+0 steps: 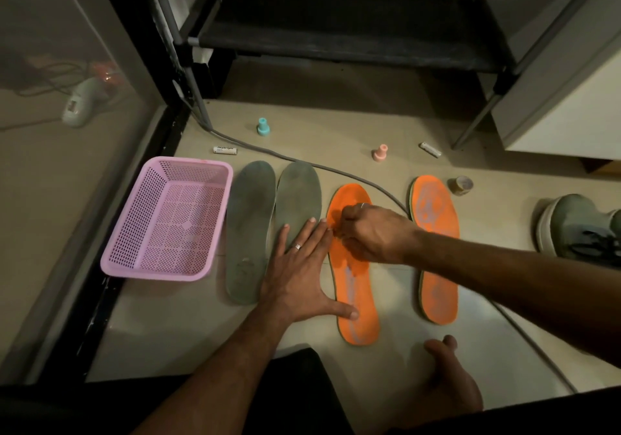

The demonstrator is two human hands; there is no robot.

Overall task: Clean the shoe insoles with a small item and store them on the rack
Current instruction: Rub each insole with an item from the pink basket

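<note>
The left hand lies flat, fingers spread wide, pinning the near orange insole on the floor at six o'clock. The right hand curls on that insole's forepart; whatever its grip holds is hidden.

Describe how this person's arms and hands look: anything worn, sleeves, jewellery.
Both forearms are bare, with no sleeves, watch or bracelet in view. The left hand wears a silver-coloured band ring on one of its fingers. The right hand also shows a thin silver-coloured ring on a finger. No gloves on either hand.
</note>
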